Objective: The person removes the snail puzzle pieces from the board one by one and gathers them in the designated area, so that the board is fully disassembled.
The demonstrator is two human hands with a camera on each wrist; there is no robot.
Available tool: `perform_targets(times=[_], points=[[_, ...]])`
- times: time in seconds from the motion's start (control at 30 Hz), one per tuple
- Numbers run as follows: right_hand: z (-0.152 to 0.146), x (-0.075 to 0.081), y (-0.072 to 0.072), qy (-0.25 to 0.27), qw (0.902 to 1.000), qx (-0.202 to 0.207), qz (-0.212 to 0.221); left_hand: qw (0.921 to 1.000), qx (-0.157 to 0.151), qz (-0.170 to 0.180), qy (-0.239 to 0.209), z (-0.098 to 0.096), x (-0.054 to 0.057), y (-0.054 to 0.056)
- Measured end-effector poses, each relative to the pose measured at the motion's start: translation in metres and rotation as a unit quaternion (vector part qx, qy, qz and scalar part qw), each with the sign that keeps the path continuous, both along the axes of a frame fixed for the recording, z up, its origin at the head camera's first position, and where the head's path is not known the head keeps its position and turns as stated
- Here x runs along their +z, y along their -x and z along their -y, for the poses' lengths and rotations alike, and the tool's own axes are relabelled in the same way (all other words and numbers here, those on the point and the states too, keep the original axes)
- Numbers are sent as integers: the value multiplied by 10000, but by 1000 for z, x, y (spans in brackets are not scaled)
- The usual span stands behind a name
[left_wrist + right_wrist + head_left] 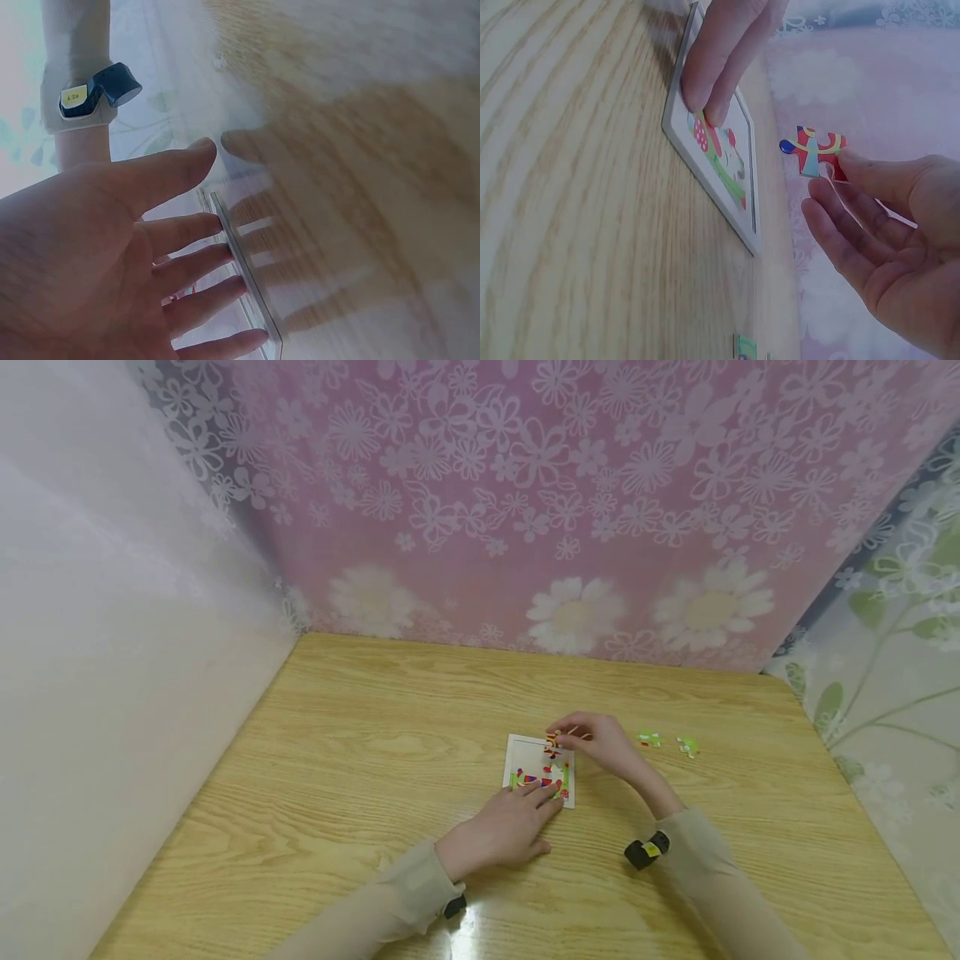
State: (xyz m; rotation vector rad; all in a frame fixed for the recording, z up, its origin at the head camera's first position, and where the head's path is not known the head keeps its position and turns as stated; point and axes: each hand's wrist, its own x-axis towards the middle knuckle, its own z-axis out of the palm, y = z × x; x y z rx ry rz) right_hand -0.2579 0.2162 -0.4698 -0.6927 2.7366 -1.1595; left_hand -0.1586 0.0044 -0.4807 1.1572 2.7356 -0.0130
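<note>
One puzzle piece (810, 154) hangs pinched in the grip of the right hand (597, 743) — thumb against fingers — over the far side of the puzzle frame (705, 176). The left hand (507, 827), fingers straight, holding nothing, rests on its near side. Two green pieces (687, 746) lie right on the desk (360, 735).

A wooden table (360, 718) with yellowish-brown grain reaches back to a pink backdrop (480, 539), its upper part patterned with pale flower outlines and its lower edge printed with three large white daisies (576, 614) with yellowish centres. Along the table's left side stands a plain, whitish panel (135, 652), while on the right a pale panel (900, 643) carries green leaves (828, 703), thin stems and white blossoms. A small bright glare (465, 935) shines on the tabletop near the bottom edge of the head view.
</note>
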Motion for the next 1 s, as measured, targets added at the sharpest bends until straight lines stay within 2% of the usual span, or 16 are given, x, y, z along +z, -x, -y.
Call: perform_targets(times=[0.3, 0.57, 0.77, 1.0], points=[[-25, 1, -10, 128, 9989, -434, -125, 9997, -89, -175, -155, 1, -3, -1], [-61, -3, -12, 358, 9967, -708, -155, 9997, -50, -51, -233, 0, -4, -2], [-90, 1, -19, 837, 9929, -820, 205, 9995, -45, -20, -296, 1, -6, -2], [-123, 4, -29, 756, 9900, -1173, 210, 9996, -41, 1, -295, 0, -6, -2]])
